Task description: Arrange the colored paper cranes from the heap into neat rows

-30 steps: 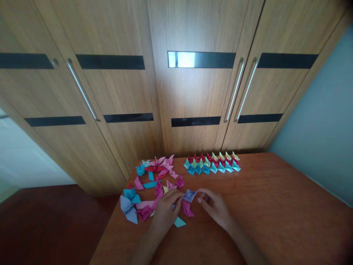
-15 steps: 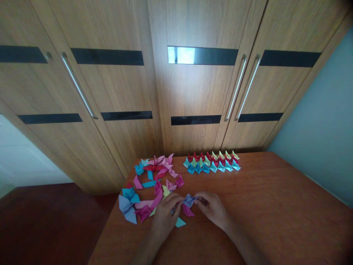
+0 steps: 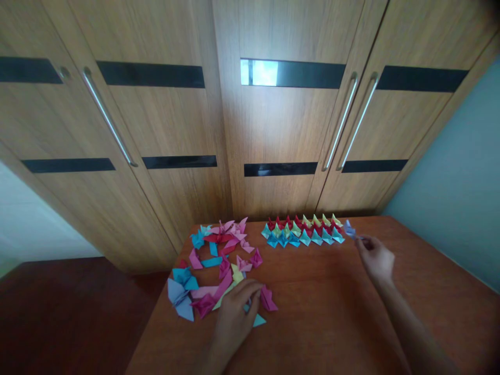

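At the near side of the wooden table (image 3: 312, 328), the left hand (image 3: 235, 314) bends over a turquoise paper tip (image 3: 259, 321), thumb and fingers drawn close; whether they pinch anything I cannot tell. A magenta origami figure (image 3: 268, 299) lies just beside it, and a loose origami pile (image 3: 206, 304) spreads to the left and beyond. Farther off, the right hand (image 3: 375, 259) pinches a lavender origami figure (image 3: 349, 229) by its near right end. Its long axis slants, the free end pointing away and left, just beside the right end of the origami rows (image 3: 305, 238). Behind stands a wardrobe (image 3: 273, 130)
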Motion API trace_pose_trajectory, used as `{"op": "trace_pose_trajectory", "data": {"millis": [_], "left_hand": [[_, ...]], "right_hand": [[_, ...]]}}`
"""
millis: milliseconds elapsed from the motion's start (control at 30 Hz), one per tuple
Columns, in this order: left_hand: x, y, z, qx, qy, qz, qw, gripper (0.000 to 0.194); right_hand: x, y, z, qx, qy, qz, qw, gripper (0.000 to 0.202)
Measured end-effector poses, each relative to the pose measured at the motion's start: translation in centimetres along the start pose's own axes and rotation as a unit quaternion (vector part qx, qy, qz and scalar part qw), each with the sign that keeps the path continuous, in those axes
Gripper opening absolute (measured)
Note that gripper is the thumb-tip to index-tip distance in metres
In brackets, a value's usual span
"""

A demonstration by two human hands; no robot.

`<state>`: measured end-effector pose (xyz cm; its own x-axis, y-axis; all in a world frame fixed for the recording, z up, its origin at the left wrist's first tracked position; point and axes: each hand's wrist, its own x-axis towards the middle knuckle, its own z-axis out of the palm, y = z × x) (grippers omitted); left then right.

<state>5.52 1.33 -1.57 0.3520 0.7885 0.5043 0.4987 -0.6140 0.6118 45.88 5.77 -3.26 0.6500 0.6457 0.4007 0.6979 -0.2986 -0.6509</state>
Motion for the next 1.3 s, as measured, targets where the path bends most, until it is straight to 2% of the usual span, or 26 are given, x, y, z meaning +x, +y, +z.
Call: {"op": "trace_pose_trajectory", "data": {"millis": [67,167,267,633,833,1300], "left_hand": [[-0.1,0.0,0.0,-0.003,-0.007,-0.001,1.0,0.022],[-0.1,0.0,0.0,-0.006,-0.017,-0.007,1.0,0.024],[-0.1,0.0,0.0,-0.011,-0.026,-0.015,0.999,0.024],[0.1,0.3,-0.2,-0.014,-0.024,-0.016,0.999,0.027],[0.1,0.3,-0.1,-0.013,-0.026,-0.014,0.999,0.027],[0.0,0.2,-0.1,-0.015,-0.036,-0.017,0.999,0.028]], "right_hand": [[1.8,2.1,0.1,-0.091,-0.002,0.032,0.995,0.041],[3.2,4.3,0.9,-0.18,-0.067,0.064,0.979,0.044],[3.8,5.3,2.1,-0.222,-0.124,0.082,0.964,0.047],[4.5,6.0,4.8,-0.232,-0.14,0.095,0.958,0.051],[4.5,5.9,5.1,-0.23,-0.154,0.11,0.955,0.053],[4.5,6.0,5.1,-0.216,-0.144,0.102,0.96,0.05]]}}
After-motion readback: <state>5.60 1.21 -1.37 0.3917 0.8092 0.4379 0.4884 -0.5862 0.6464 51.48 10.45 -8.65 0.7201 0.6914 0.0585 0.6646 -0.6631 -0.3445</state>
